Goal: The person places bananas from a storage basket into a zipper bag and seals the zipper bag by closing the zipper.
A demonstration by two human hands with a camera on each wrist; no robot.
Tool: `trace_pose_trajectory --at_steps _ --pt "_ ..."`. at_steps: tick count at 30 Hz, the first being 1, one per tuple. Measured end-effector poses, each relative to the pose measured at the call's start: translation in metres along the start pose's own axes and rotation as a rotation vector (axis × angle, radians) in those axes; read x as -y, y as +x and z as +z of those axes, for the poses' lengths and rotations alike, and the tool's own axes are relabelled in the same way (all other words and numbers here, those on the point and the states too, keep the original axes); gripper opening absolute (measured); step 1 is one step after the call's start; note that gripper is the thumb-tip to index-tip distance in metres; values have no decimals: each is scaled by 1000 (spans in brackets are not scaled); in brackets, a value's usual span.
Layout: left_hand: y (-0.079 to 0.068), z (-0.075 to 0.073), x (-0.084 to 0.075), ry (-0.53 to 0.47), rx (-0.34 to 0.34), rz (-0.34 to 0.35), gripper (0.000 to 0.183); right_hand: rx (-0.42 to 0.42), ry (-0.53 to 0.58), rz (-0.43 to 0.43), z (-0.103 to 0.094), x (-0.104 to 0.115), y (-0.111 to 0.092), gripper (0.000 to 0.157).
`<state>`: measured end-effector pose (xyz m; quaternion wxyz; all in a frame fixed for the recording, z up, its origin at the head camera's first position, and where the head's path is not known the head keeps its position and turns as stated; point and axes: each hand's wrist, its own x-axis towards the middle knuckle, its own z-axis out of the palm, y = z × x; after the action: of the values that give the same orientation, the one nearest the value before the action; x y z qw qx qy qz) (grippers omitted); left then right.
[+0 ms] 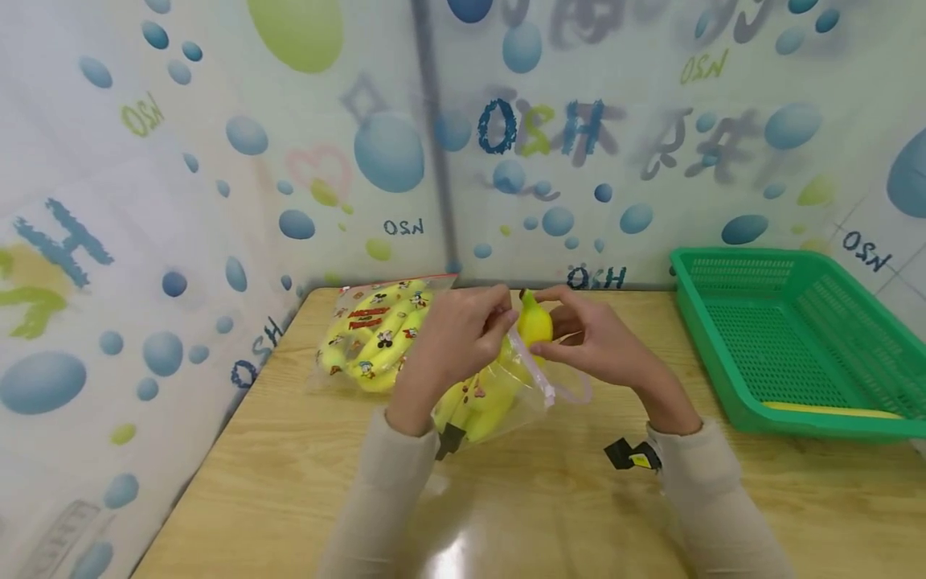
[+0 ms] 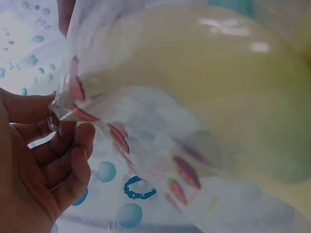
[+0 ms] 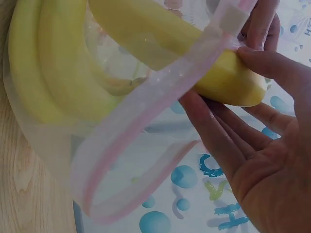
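Observation:
My left hand (image 1: 463,334) pinches the top edge of a clear zip bag (image 2: 146,111) with thumb and fingers. The bag's pale pink zip strip (image 3: 141,109) hangs open in a loop. Several yellow bananas (image 1: 492,406) lie inside it. At the bag's mouth, my right hand (image 1: 604,342) grips a yellow banana (image 3: 238,80), thumb on one side and fingers on the other. In the head view this banana stands with its dark tip up, its lower part behind the bag's film.
Left of the hands lies another printed zip bag (image 1: 372,342) with several bananas and a red top strip. At right stands a green plastic basket (image 1: 712,354) with a long yellow thing (image 1: 832,411) inside its near wall. A patterned wall sheet (image 1: 506,201) rises behind the wooden table (image 1: 289,498).

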<state>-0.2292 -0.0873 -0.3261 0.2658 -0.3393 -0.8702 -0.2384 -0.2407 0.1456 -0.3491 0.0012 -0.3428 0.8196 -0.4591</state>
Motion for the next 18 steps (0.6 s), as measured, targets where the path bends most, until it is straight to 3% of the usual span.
trace_pose_trajectory --at_steps 10,18 --pt "1 -1 0 0 -1 -17 23 55 32 2 5 1 3 40" --pt "0 -3 0 16 -4 -21 23 93 114 -44 14 -1 6 28"
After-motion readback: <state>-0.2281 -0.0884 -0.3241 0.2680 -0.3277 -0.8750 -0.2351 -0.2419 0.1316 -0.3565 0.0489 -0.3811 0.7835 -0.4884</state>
